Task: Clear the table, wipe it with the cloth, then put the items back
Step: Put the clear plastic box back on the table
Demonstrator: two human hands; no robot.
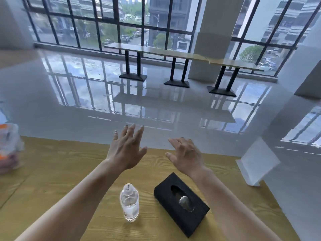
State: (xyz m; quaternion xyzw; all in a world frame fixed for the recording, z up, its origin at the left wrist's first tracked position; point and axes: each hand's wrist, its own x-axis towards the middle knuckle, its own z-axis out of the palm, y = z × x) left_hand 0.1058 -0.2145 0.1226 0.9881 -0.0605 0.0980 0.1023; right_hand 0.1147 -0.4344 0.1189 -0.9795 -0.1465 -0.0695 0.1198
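Two bare hands reach forward over the far part of a wooden table (52, 171), whose yellow-brown top shows a strong, wavy grain. The left hand (127, 149) is spread wide with its fingers fanned and holds nothing; the right hand (186, 156) is also open, fingers loosely curved and palm down, and it too is empty. Nearer the person, between the two forearms, a clear plastic water bottle (130, 202) stands upright on the table, and just to its right a black tissue box (181, 204) lies at an angle with a tuft of tissue showing in its oval slot. The bottle and box are near each other but apart. At the table's left edge sits a blurred white and orange bundle (8, 145), too smeared to identify; no cloth can be made out with certainty. Beyond the table's far edge stretches a glossy pale floor (86, 101) that mirrors the window grid. A long narrow counter (156, 51) on black pedestal legs runs along a wall of tall, dark-framed windows (86, 23), through which trees, parked cars and buildings appear. A broad white pillar (217, 32) rises behind the counter, and a white block (257, 164) stands on the floor at the right.
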